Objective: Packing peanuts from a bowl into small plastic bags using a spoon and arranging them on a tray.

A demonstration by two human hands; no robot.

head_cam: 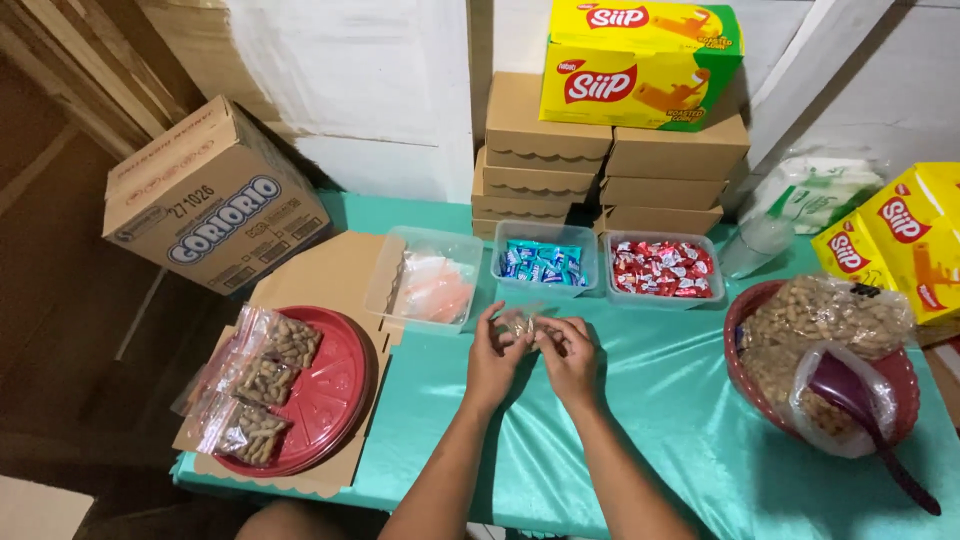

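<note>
left hand [493,352]: fingers pinched on small clear bag [521,322]
right hand [568,355]: fingertips closed on same bag
bag spot: above teal tablecloth [660,400], just before blue candy tub [545,261]

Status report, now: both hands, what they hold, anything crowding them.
Left hand and right hand together pinch a small clear bag above the teal tablecloth. Three clear tubs just beyond the hands. Nothing between.
</note>
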